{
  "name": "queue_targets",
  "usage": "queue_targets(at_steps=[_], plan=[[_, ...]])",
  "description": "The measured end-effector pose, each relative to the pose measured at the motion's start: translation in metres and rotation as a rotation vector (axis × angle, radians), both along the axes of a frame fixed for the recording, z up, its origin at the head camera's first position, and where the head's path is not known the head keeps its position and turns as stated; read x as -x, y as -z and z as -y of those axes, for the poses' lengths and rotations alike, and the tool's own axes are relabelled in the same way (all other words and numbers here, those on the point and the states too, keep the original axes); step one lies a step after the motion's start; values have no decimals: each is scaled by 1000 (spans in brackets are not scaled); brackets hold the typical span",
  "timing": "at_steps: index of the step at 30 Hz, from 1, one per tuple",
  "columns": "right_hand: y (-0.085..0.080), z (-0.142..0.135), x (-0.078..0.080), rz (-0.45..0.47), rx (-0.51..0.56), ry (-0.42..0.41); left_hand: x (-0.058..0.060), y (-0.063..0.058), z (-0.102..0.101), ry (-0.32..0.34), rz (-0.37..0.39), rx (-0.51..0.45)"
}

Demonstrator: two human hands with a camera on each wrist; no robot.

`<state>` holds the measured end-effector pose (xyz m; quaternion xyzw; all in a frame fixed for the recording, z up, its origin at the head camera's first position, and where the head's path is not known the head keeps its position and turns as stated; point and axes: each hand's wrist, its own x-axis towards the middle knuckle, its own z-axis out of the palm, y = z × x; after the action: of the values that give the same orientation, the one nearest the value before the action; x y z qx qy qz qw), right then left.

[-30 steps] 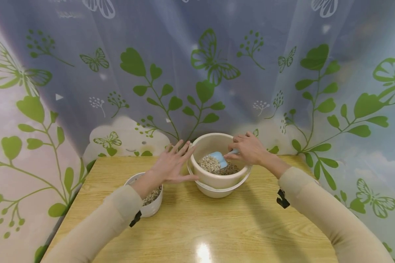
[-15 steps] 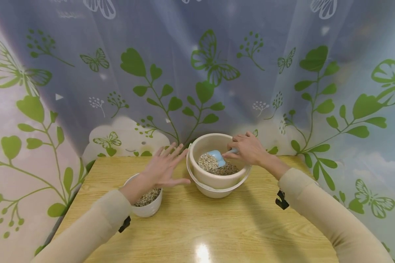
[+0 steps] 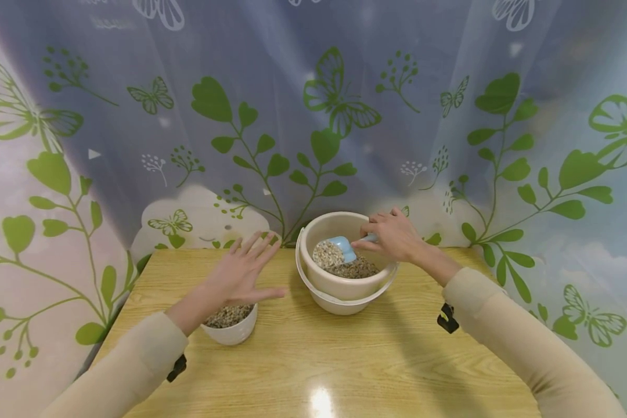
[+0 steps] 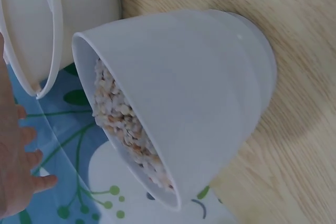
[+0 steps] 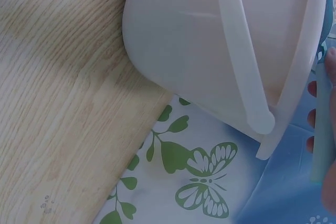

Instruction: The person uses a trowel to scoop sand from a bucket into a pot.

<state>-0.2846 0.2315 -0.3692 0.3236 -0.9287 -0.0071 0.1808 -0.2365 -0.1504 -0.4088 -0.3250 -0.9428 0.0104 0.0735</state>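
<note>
My right hand (image 3: pixel 393 237) grips the handle (image 5: pixel 324 124) of a light blue scoop (image 3: pixel 342 248) over the cream bucket (image 3: pixel 317 227). Pale gravel (image 3: pixel 327 254) fills the scoop, and darker gravel (image 3: pixel 363 267) lies in the bucket below it. My left hand (image 3: pixel 235 273) is spread with straight fingers and holds nothing. It hovers above the far side of a white pot (image 3: pixel 238 333), hiding part of its rim. In the left wrist view the pot (image 4: pixel 184 87) is well filled with small mixed pebbles (image 4: pixel 126 121).
The bucket's white carrying handle (image 3: pixel 319 296) hangs down around its front. Pot and bucket stand apart on a wood-grain table (image 3: pixel 292 360). Right behind the table's far edge hangs a curtain (image 3: pixel 271 116) printed with leaves and butterflies.
My left hand has drawn away from the bucket's rim, moving left and over the pot. The right hand with the filled scoop has stayed nearly still.
</note>
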Motion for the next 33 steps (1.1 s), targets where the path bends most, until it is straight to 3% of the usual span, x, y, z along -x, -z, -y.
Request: queue_targets(at_steps=[11, 25, 33], plan=[[-4, 3, -4, 31, 12, 9, -10, 5, 25, 7, -5, -8], [-9, 34, -13, 106, 22, 1, -23, 12, 60, 52, -4, -35], [-7, 53, -18, 70, 14, -28, -28, 21, 83, 78, -23, -38]])
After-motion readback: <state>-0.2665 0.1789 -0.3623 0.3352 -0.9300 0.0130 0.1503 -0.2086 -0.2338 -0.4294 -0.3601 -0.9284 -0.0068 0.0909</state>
